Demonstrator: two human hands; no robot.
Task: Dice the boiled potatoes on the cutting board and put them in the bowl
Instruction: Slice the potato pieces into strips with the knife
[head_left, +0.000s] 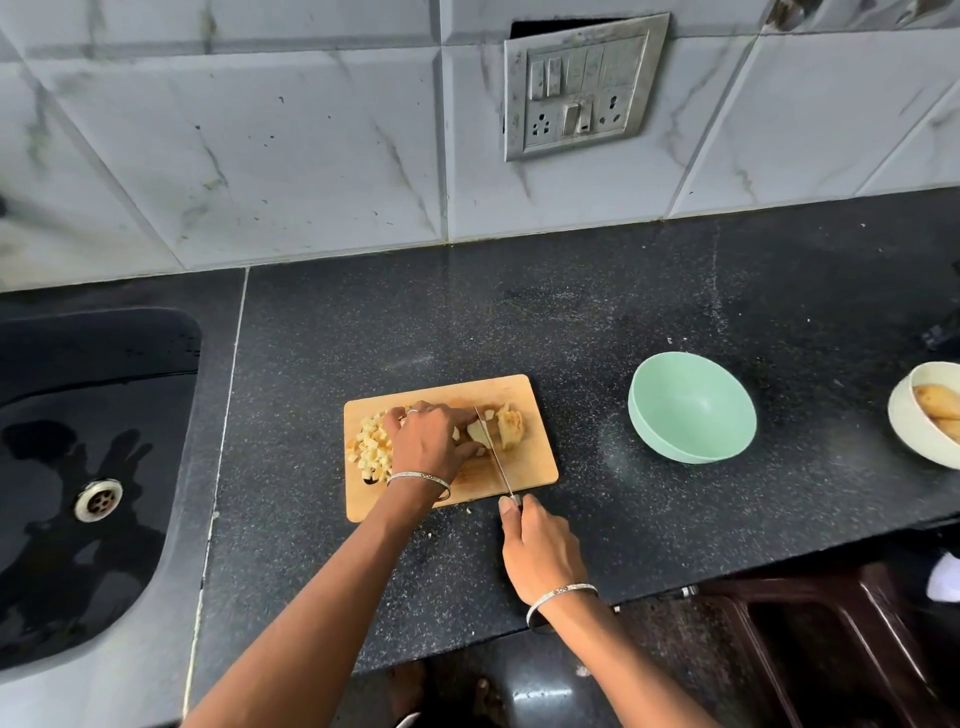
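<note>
Black speckled counter (571, 322) bears cutting board (535, 467), green bowl (691, 410), white bowl (905, 423).

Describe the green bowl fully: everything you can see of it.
The green bowl is round, mint-coloured, smooth and matte, plastic by its look. It is empty and stands upright on the dark speckled counter, right of the cutting board and apart from it. Nothing but the counter touches it.

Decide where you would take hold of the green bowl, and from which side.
Pinch the rim of the green bowl on the side nearest the cutting board, coming from above. It stands empty and open, so a thumb can hook inside; the rounded wall has no handle.
</note>
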